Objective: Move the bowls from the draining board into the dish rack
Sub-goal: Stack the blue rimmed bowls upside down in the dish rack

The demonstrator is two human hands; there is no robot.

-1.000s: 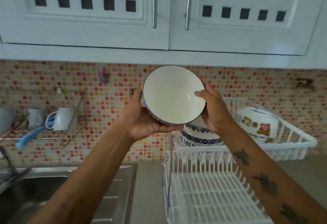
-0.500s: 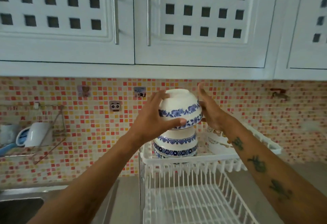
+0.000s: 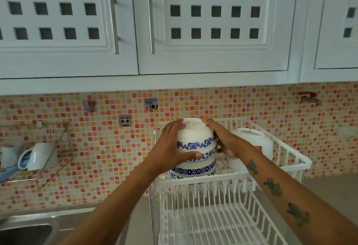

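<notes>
A white bowl with blue flower bands (image 3: 195, 138) is upside down on top of another blue-patterned bowl (image 3: 193, 171) in the upper tier of the white dish rack (image 3: 290, 159). My left hand (image 3: 170, 148) grips the top bowl's left side, thumb across its front rim. On its right side lies my right hand (image 3: 224, 142), fingers on the base. A third upturned white bowl (image 3: 257, 138) sits behind my right wrist in the same tier.
The rack's lower tier (image 3: 219, 223) of white ribs lies below. A steel sink (image 3: 27, 229) is at the bottom left. A wire wall shelf (image 3: 48, 159) holds a white mug (image 3: 41, 155). White cupboards (image 3: 174, 22) hang overhead.
Both hands turned the bowl from mouth-toward-me to upside down and lowered it onto the bowl in the rack. The view has shifted right and closer.
</notes>
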